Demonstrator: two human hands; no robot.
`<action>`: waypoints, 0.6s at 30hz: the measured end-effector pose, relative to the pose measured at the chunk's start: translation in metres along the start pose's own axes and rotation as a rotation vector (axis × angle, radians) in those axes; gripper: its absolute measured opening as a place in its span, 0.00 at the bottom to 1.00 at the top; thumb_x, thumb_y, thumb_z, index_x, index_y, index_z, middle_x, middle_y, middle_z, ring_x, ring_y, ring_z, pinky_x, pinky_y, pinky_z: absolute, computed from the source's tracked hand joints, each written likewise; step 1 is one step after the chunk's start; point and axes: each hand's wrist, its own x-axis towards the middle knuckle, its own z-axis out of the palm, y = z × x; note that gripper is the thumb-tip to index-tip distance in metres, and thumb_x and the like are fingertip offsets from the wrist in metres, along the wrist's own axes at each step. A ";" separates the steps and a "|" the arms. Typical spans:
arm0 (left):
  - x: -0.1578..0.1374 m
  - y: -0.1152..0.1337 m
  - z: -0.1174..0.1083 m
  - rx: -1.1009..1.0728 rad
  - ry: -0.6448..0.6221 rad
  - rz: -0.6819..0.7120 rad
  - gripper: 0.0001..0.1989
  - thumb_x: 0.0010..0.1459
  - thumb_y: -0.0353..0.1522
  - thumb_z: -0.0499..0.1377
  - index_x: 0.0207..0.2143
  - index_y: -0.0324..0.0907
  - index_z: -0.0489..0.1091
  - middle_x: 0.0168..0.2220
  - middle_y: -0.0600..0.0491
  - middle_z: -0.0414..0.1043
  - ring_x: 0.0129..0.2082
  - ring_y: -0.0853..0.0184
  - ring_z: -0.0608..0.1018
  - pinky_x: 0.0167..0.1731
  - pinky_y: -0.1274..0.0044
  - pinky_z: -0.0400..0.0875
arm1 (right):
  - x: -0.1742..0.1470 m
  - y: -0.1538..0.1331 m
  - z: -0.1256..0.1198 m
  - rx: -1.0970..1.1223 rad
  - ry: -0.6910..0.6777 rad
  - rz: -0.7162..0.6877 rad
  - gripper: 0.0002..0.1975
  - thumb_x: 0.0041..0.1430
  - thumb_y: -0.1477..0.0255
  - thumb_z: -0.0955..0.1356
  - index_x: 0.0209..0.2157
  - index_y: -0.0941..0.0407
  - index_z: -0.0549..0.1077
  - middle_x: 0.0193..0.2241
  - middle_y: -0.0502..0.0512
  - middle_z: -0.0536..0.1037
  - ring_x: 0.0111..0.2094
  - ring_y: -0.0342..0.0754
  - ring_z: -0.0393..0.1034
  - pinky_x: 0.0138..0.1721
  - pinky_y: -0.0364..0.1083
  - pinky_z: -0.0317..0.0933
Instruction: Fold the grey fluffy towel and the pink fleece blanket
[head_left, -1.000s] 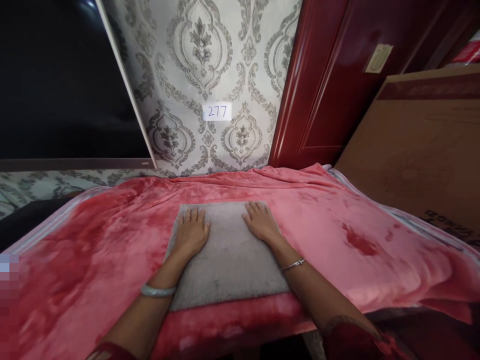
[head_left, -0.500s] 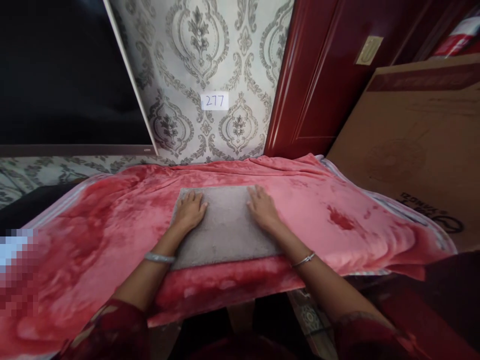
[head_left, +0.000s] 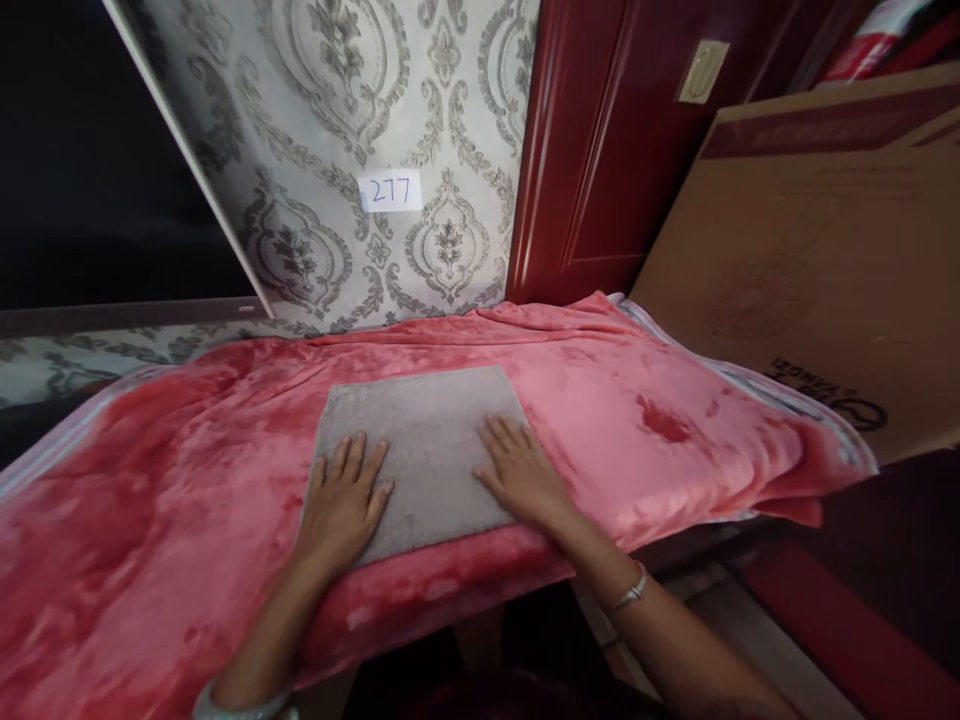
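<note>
Right hand [head_left: 523, 476] splayed on grey cloth [head_left: 433, 455]

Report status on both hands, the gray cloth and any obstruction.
Left hand, right hand: palms down, fingers spread on gray cloth. Cloth flat on pink blanket. Nothing but hands seen on cloth.

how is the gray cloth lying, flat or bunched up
Flat: the gray cloth lies smooth and straight-edged on the pink blanket, under the left hand and right hand. Whether it's folded in layers, cannot tell.
</note>
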 end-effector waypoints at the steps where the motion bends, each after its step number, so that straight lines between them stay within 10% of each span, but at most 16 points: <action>1: 0.000 0.000 0.000 0.003 0.000 -0.001 0.29 0.68 0.41 0.47 0.68 0.43 0.60 0.71 0.42 0.52 0.71 0.49 0.55 0.66 0.51 0.51 | -0.007 0.016 -0.001 0.004 0.017 0.038 0.35 0.69 0.56 0.59 0.71 0.56 0.52 0.73 0.59 0.46 0.73 0.56 0.38 0.70 0.61 0.38; 8: 0.000 -0.001 0.003 -0.032 0.027 -0.004 0.29 0.67 0.42 0.47 0.68 0.44 0.60 0.71 0.44 0.52 0.71 0.51 0.55 0.68 0.52 0.49 | -0.050 0.075 0.006 0.130 0.158 0.036 0.30 0.70 0.60 0.54 0.68 0.55 0.59 0.67 0.60 0.62 0.70 0.55 0.50 0.67 0.61 0.46; 12: 0.000 -0.001 0.003 -0.025 0.023 -0.005 0.29 0.67 0.41 0.47 0.68 0.45 0.60 0.71 0.44 0.52 0.71 0.51 0.55 0.67 0.52 0.50 | -0.063 0.073 0.010 0.322 0.381 0.088 0.24 0.67 0.56 0.59 0.50 0.56 0.75 0.57 0.67 0.72 0.59 0.58 0.65 0.62 0.59 0.58; 18: -0.001 0.001 0.000 -0.024 0.013 -0.017 0.29 0.68 0.41 0.47 0.68 0.44 0.60 0.71 0.44 0.52 0.71 0.51 0.55 0.67 0.54 0.50 | -0.072 0.061 0.015 0.568 0.562 0.103 0.15 0.59 0.55 0.68 0.32 0.53 0.72 0.41 0.61 0.74 0.47 0.56 0.70 0.53 0.56 0.65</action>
